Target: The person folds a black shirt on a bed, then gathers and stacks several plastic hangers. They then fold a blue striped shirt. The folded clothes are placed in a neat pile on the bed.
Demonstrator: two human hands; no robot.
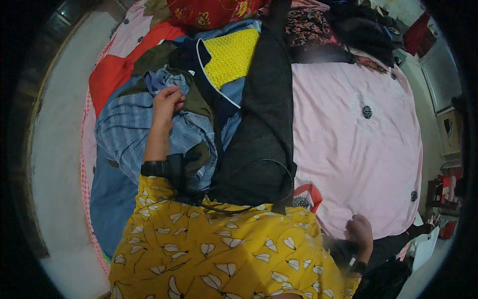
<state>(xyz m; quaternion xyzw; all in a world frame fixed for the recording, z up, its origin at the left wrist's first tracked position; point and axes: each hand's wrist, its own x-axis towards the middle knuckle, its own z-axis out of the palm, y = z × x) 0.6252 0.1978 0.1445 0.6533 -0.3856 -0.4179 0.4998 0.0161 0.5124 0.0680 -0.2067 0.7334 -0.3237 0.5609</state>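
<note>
My left hand [170,100] rests with curled fingers over a crumpled blue striped garment [127,123]. A bunched blue part of cloth [160,78] lies just beyond its knuckles; whether the fingers grip any fabric cannot be made out. At the lower right, my right hand [360,228] is closed on the near edge of a pale pink cloth [336,142] with dark round motifs. This cloth lies spread fairly flat, with creases running through it. A small folded piece with a red border [313,196] shows at its near left corner.
Black fabric [267,112] runs between the garments and pink cloth. A yellow knitted-looking piece [229,56], red cloth [112,74] and blue fabric [112,213] lie to the left. Dark clothes [362,30] are heaped at the far right. A thin black cable [287,175] crosses before my body.
</note>
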